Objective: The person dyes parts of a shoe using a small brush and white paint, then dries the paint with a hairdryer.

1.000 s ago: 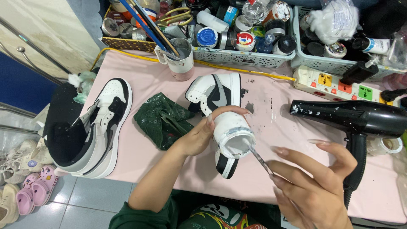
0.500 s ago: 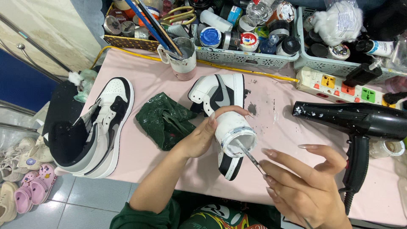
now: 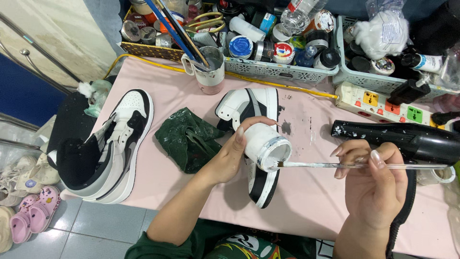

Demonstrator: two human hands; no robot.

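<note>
My left hand (image 3: pixel 229 152) holds a small white paint jar (image 3: pixel 266 147), tilted with its open mouth toward my right. My right hand (image 3: pixel 373 184) pinches a thin clear-handled brush (image 3: pixel 345 165) lying level, its dark tip resting at the jar's rim. Under the jar a black-and-white high-top sneaker (image 3: pixel 249 115) lies on the pink table (image 3: pixel 311 201). A second sneaker of the same kind (image 3: pixel 112 144) lies at the table's left end, next to a crumpled dark green cloth (image 3: pixel 189 139).
A black hair dryer (image 3: pixel 407 139) lies at the right, beside a white power strip (image 3: pixel 378 103). A mug of brushes (image 3: pixel 210 69) and baskets of paint pots (image 3: pixel 282 52) line the back. Small shoes (image 3: pixel 26 211) sit on the floor at left.
My right hand has swung the brush from a downward slant to level, and its tip is now at the jar's mouth. The view has shifted slightly.
</note>
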